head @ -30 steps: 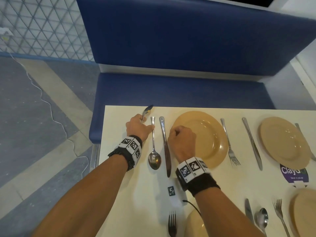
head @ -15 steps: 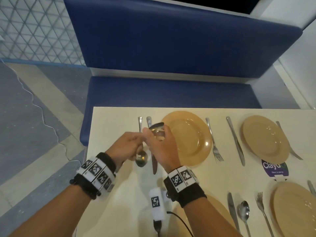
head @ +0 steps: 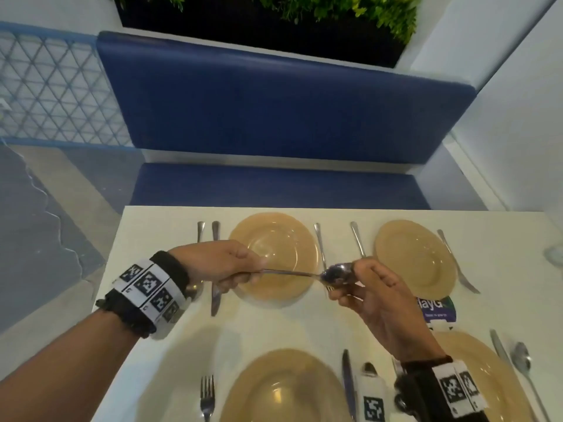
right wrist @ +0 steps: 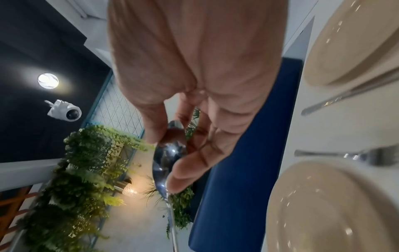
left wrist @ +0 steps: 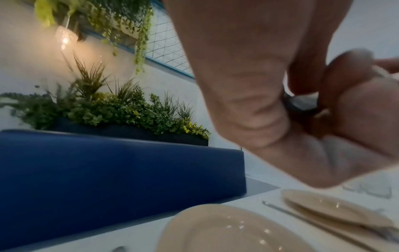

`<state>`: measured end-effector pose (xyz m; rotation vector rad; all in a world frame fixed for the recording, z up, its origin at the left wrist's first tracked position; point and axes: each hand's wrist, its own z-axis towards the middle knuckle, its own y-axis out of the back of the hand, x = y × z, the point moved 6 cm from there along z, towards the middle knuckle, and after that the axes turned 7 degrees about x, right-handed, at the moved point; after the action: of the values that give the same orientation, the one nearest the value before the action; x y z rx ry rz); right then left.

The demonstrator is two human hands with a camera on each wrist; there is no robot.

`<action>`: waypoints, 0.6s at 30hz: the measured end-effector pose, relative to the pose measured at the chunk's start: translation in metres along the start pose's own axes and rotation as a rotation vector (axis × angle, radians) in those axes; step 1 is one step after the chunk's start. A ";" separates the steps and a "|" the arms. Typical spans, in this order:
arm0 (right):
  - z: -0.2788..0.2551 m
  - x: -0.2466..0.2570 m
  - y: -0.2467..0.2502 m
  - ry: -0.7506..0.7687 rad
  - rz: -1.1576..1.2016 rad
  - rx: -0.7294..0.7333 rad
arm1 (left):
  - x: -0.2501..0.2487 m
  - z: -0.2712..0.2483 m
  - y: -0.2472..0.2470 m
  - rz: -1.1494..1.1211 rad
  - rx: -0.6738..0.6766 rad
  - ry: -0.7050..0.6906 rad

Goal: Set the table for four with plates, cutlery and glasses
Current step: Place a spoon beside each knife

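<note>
Both hands are sharing one spoon (head: pixel 307 274) above the tabletop (head: pixel 158 239): the left hand (head: pixel 225 266) is pinching its handle, the right hand (head: pixel 374 290) is pinching its bowl, over the far-left plate (head: pixel 274 236).

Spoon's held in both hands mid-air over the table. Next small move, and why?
Probably the left hand lets go of the handle so the right hand, pinching the bowl of the spoon, can carry it to the far-right plate, whose setting shows a knife and fork but no spoon.
</note>
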<state>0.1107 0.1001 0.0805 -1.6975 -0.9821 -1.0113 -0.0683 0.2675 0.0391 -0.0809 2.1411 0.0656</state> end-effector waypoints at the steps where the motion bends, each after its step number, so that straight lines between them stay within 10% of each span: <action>1: -0.010 0.000 0.016 -0.018 -0.004 -0.020 | -0.012 0.014 -0.004 0.003 -0.002 -0.002; 18: 0.051 -0.091 0.189 -0.216 -0.692 -0.375 | -0.054 0.275 -0.055 -0.060 -0.827 0.282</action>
<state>0.2623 0.0797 -0.0719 -1.8288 -1.6723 -1.5513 0.1957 0.2365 -0.0653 -0.6649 2.2491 0.9479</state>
